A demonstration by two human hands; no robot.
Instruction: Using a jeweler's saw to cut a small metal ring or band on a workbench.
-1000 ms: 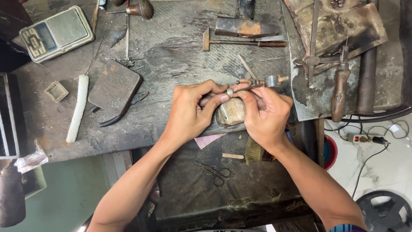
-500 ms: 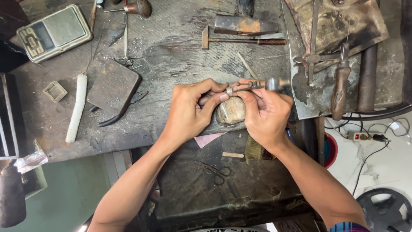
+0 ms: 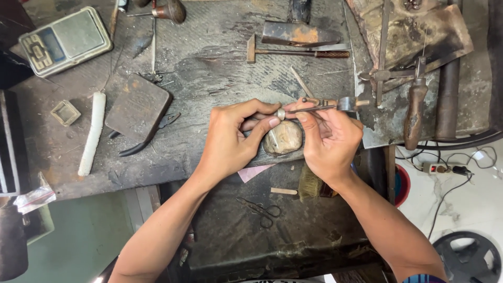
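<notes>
The small ring [image 3: 281,113] is mostly hidden by fingertips; the hammer [image 3: 298,31] is cut off at the top edge.

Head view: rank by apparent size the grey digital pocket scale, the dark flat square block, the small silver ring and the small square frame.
1. Grey digital pocket scale
2. Dark flat square block, only slightly smaller, so unsure
3. Small square frame
4. Small silver ring

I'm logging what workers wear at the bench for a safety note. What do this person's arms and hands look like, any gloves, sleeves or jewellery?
Both hands are bare: no gloves on the left hand or the right hand, and no rings or watch show. The forearms are uncovered down to the frame's bottom edge. Only by the right elbow does a striped sleeve edge in blue and pink peek in. The arms are slim.
</notes>
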